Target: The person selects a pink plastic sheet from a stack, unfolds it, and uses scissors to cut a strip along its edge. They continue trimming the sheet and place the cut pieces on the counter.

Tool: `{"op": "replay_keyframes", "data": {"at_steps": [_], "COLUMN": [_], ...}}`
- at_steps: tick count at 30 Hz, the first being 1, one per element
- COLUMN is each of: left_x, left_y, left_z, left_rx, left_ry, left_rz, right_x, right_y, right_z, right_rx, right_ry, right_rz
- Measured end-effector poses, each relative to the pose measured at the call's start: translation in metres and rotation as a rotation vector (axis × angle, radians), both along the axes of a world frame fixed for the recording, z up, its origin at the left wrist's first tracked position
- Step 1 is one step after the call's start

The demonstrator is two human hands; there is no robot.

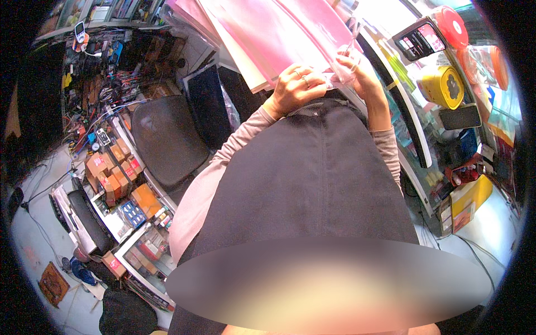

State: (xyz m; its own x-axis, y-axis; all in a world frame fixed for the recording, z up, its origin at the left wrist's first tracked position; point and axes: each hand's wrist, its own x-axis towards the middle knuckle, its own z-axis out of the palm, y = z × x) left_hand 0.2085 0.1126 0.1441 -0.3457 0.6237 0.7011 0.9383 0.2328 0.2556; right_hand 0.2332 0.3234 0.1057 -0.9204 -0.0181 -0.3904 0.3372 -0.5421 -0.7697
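Pink sheets (268, 33), some with a glossy plastic look, lie in a stack at the top centre, with cream sheets (243, 67) along their left side. At the stack's near edge, my left hand (298, 86) is closed with bent fingers, pinching crumpled clear plastic (335, 78). My right hand (360, 72) is closed just to the right, its fingers round a slim metallic tool (353, 38) that points away from me. The tool's exact kind is too small to tell. My fingertips partly hide the plastic between the hands.
At right, a glass counter (402, 106) bears a phone (420, 40), a yellow container (442, 86) and red-lidded jars (451, 28). A black mesh chair (167, 139) stands at left, near shelves with small cardboard boxes (114, 173) and tangled cables. Cords lie on the floor.
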Motion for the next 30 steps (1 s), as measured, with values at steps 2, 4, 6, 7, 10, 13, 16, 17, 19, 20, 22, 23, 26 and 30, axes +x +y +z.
{"op": "replay_keyframes", "data": {"at_steps": [2,4,6,7,10,13,16,17,19,20,22,23,26,30], "left_x": [0.0,0.0,0.001,0.001,0.001,0.001,-0.015,-0.03,-0.068,-0.097,-0.133,-0.142,-0.154,-0.146], "left_y": [0.004,0.004,0.001,-0.001,-0.01,-0.013,-0.022,-0.022,-0.014,-0.011,-0.012,-0.01,0.013,0.021], "left_z": [0.002,0.003,0.004,0.004,0.003,0.0,-0.011,-0.019,-0.041,-0.051,-0.066,-0.073,-0.087,-0.099], "left_rx": [-0.012,-0.03,-0.077,-0.075,-0.077,-0.171,-0.046,0.093,0.399,0.48,0.654,0.721,0.694,0.743], "left_ry": [-0.016,-0.001,0.028,0.013,-0.051,-0.288,-0.586,-0.53,-0.637,-0.832,-1.178,-1.34,-1.486,-1.379], "left_rz": [0.012,0.003,-0.021,-0.029,-0.069,-0.093,-0.018,0.075,0.433,0.521,0.556,0.508,0.599,0.613], "right_x": [0.005,0.006,0.003,0.004,0.008,0.011,0.011,0.012,0.015,0.019,0.024,0.029,0.041,0.046], "right_y": [-0.004,0.001,0.008,0.011,0.019,0.019,0.015,0.016,0.015,0.015,0.014,0.013,0.013,0.015], "right_z": [0.0,-0.001,-0.003,-0.005,-0.011,-0.016,-0.023,-0.023,-0.023,-0.021,-0.016,-0.012,-0.003,-0.003], "right_rx": [0.232,0.309,0.254,0.101,-0.014,0.051,0.447,0.523,0.689,0.648,0.628,0.684,0.995,0.904], "right_ry": [0.148,0.143,0.126,0.059,0.061,0.044,0.094,0.157,0.205,0.231,0.254,0.273,0.36,0.332], "right_rz": [0.09,0.058,0.025,-0.052,-0.056,-0.039,-0.102,-0.1,-0.073,-0.065,-0.073,-0.093,-0.056,-0.126]}}
